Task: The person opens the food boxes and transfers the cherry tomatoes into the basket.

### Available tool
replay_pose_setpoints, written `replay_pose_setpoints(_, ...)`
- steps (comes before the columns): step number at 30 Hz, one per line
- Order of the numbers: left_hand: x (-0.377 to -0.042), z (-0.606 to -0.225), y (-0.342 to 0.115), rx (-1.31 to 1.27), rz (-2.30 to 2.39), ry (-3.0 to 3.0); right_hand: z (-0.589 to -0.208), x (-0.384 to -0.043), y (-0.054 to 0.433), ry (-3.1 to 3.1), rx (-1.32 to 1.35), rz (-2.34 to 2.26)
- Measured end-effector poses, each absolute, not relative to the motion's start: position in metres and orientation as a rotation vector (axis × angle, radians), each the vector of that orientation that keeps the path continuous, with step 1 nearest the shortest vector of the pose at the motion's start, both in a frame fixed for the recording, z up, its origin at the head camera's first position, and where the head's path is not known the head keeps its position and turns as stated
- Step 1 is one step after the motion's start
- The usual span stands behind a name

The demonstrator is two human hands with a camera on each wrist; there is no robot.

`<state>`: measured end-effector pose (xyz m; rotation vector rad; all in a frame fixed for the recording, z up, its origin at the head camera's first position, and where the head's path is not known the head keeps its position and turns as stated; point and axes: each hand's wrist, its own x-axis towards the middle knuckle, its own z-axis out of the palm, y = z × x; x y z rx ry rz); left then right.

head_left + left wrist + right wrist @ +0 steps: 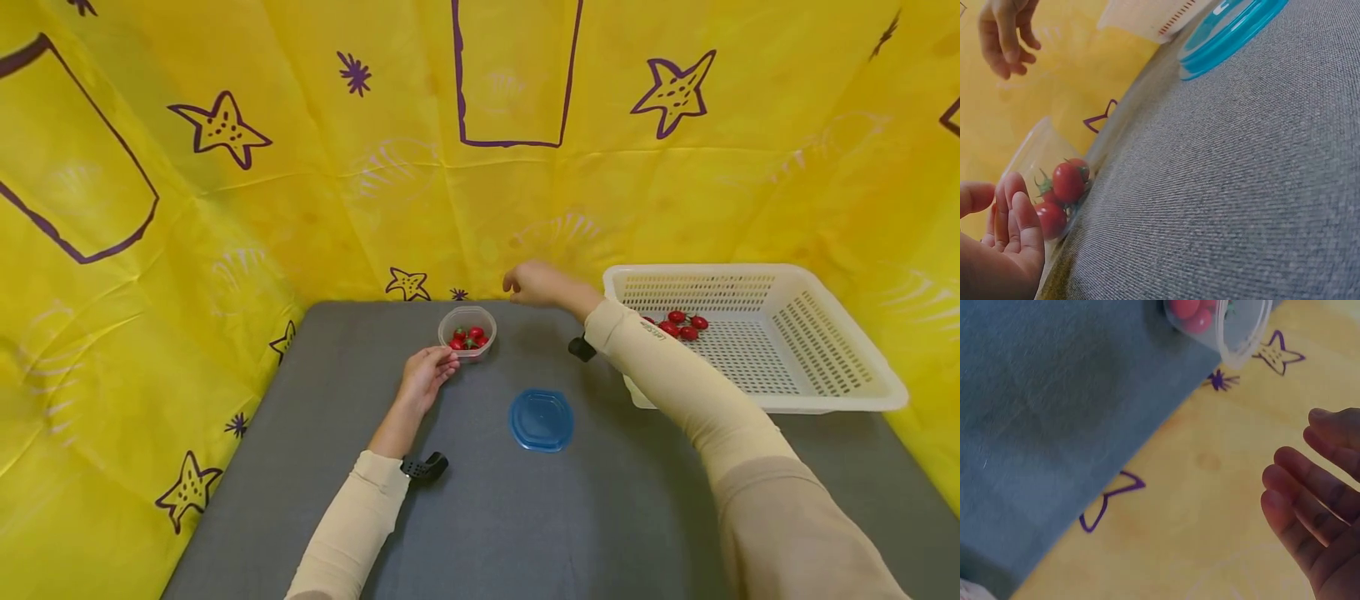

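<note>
In the head view a small clear plastic container (467, 316) holds several red cherry tomatoes (476, 332) with green stems. At its near left side is my left hand (424, 377), the fingertips right against the wall. The left wrist view shows these fingers (1024, 215) loosely bent beside the container (1038, 147), the thumb held apart from them. Beyond the container's right side my right hand (534, 284) is raised near the table's back edge. Nothing shows between its loosely bent fingers (1294, 515) in the right wrist view.
A round blue lid (541, 420) lies flat on the grey table (480, 517), nearer me than the container. At the right stands a white perforated basket (840, 367) with several tomatoes (677, 318) at its left end, partly behind my right sleeve. A yellow patterned cloth (495, 200) rises behind the table.
</note>
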<state>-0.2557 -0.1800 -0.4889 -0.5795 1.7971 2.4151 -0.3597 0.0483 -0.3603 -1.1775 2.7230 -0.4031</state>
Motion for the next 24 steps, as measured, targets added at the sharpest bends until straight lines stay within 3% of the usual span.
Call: replay_pose_setpoints(24,-0.253,-0.492,-0.182,-0.538,2.446,1.754,-0.410,-0.348,-0.023,2.635,-1.237,-0.519)
